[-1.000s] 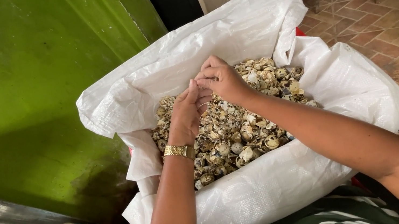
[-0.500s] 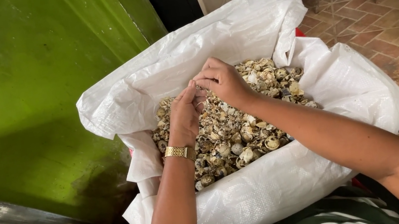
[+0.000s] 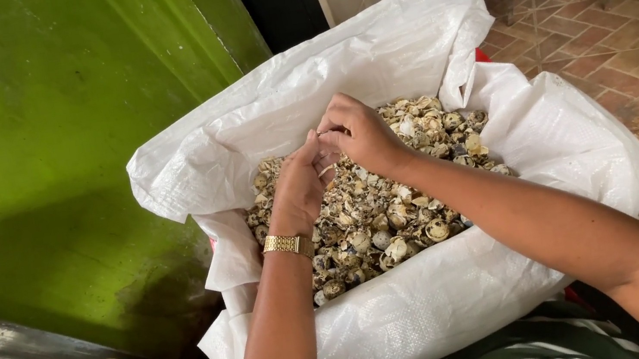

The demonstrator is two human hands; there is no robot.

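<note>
Both hands meet over the shells (image 3: 379,221): left hand (image 3: 299,187) and right hand (image 3: 359,133) fingers pinch something small, unidentifiable, above the sack (image 3: 366,48).

Both arms are bare and extend forward from the lower edge of the view. The left arm rises almost straight up the frame, wrist slightly bent, with a gold wristwatch (image 3: 288,245) strapped just below the hand. The left hand (image 3: 299,187) is seen from the back, fingers curled inward and pinched together at the tips. The right arm enters from the lower right corner and runs diagonally up and left, forearm straight. The right hand (image 3: 359,133) is knuckles up, fingers bent down and closed toward the thumb. The fingertips of both hands meet, touching each other.
</note>
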